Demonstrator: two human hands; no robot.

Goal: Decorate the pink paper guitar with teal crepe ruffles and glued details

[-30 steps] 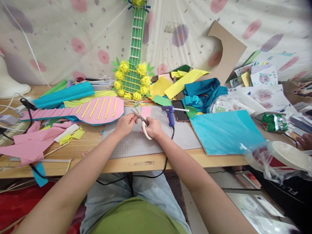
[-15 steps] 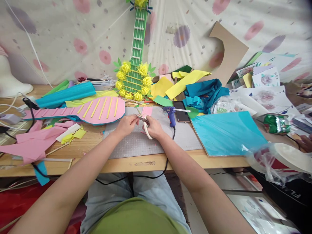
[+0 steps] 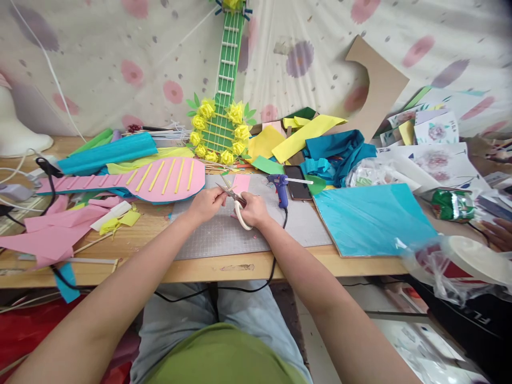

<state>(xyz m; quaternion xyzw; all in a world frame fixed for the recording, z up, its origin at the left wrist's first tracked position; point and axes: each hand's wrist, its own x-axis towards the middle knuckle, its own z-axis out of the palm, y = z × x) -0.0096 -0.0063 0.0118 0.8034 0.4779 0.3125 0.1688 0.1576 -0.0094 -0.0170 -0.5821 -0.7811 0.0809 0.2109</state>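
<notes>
White-handled scissors (image 3: 241,214) are in my right hand (image 3: 255,209), their blades apart and pointing up and left over the grey cutting mat (image 3: 224,240). Close by the blades, my left hand (image 3: 207,205) is closed in a pinch; whatever its fingertips hold is too small to make out. A pink paper piece (image 3: 241,183) lies on the mat just beyond the scissors. To the right, a blue glue gun (image 3: 281,191) with a white stick rests beside a phone (image 3: 298,183). The pink guitar shape (image 3: 168,180) with yellow strips lies left of my hands.
A green paper guitar (image 3: 220,122) with yellow flowers leans at the back. Paper scraps, a blue board (image 3: 372,218) and a roll in plastic (image 3: 472,258) crowd the right. Pink crepe paper (image 3: 64,232) lies left. The glue gun's black cord (image 3: 274,266) hangs over the front edge. Another person's hand (image 3: 500,232) shows at right.
The scissor blades have shifted slightly and look more spread. Both hands stay nearly in the same place. The other person's hand at the right edge has moved a little.
</notes>
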